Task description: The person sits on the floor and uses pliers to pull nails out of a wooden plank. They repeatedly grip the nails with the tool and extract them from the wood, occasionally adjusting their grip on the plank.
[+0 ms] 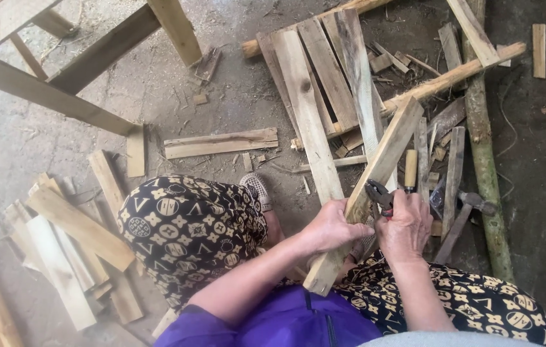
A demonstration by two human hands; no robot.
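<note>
Two hands [334,228] on wooden slat [375,173]

At the centre, the left hand [332,226] is gripping a pale wooden slat [375,170], rough-sawn and matt. The right hand [405,223] is holding pliers [381,195] of dark, dull metal. At right, a hammer [462,215] is showing a worn metal head and wooden handle. The concrete floor [22,138] is looking grey, dusty and rough.

Head camera looks steeply down, close above lap.
</note>
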